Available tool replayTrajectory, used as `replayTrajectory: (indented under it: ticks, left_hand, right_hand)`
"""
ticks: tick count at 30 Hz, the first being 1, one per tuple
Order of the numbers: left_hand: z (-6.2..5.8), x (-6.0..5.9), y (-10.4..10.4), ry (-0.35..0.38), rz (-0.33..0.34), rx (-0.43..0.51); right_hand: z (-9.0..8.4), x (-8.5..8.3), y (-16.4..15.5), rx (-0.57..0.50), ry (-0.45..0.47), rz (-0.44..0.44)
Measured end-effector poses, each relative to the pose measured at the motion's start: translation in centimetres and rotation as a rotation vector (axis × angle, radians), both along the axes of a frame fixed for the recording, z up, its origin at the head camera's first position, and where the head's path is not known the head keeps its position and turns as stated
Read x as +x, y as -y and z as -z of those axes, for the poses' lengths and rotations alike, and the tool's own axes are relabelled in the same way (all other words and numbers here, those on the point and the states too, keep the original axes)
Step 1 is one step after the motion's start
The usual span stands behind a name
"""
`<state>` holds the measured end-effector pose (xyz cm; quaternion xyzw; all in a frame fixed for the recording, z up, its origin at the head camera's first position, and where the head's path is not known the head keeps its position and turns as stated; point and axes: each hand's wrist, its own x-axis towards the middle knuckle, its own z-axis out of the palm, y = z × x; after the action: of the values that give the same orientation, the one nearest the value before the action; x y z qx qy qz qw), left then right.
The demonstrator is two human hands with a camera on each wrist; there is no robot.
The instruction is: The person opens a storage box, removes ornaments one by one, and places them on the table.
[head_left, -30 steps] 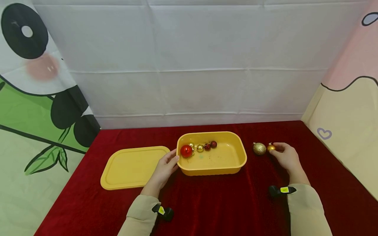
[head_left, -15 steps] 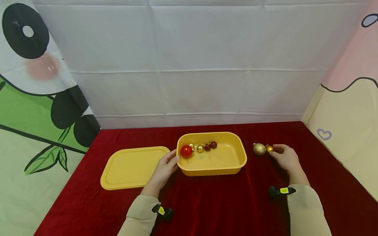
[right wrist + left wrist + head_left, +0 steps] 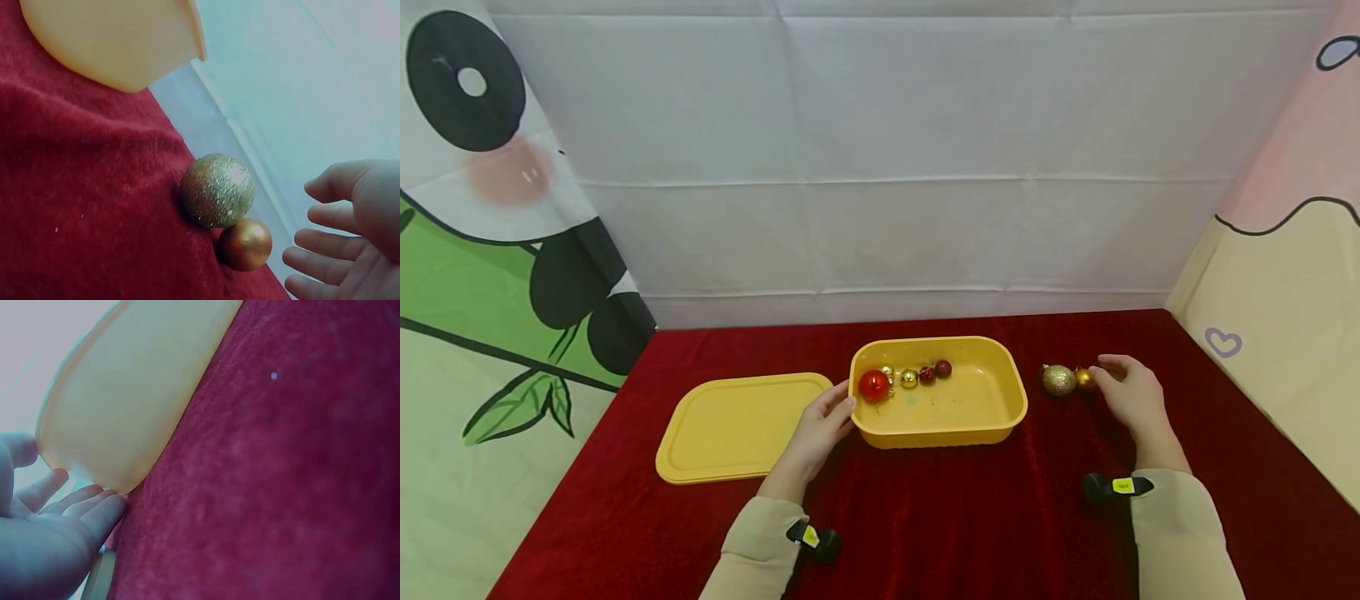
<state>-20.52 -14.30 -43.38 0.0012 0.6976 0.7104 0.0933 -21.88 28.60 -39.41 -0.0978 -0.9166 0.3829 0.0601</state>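
A yellow plastic box [image 3: 970, 437] stands uncovered on the red cloth. My left hand [image 3: 816, 429] rests against its left end, the fingertips at the outer wall and the thumb near the rim in the left wrist view. Inside lie a large red Christmas ball [image 3: 873, 386], small gold balls [image 3: 908, 378] and two dark red balls [image 3: 942, 368]. Right of the box, a glittery gold Christmas ball [image 3: 217, 190] and a smaller smooth gold ball [image 3: 245, 244] sit side by side. Just right of the smooth one, my right hand [image 3: 1135, 400] holds nothing, fingers spread apart in the right wrist view.
A yellow lid [image 3: 737, 425] lies flat on the red cloth [image 3: 925, 525], left of the box and close to my left forearm. A white fabric backdrop [image 3: 910, 242] rises behind the table, with printed panels at both sides.
My right hand slid the smooth gold ball left against the glittery one, then let go and drew slightly right. The left hand and the box have stayed in place.
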Motion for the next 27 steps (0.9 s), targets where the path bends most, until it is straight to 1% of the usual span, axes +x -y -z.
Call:
replayTrajectory:
  ticks: [5, 12, 15, 21, 27]
  left_hand:
    - [0.0, 0.0, 0.0, 0.001, 0.001, 0.002]
    - [0.1, 0.1, 0.1, -0.012, 0.011, -0.009]
    - [0.1, 0.0, 0.0, -0.005, 0.003, -0.004]
    - [0.1, 0.1, 0.0, -0.008, -0.001, -0.006]
    - [0.2, 0.1, 0.1, -0.022, 0.012, -0.006]
  right_hand:
    - [-0.6, 0.2, 0.4, -0.011, -0.032, -0.010]
    - [-1.5, 0.4, 1.3, -0.085, -0.069, -0.026]
    - [-1.8, 0.5, 1.8, -0.099, -0.081, -0.036]
    - [-1.6, 0.3, 2.4, -0.087, -0.092, -0.067]
    - [-1.7, 0.3, 3.2, -0.092, -0.084, -0.084]
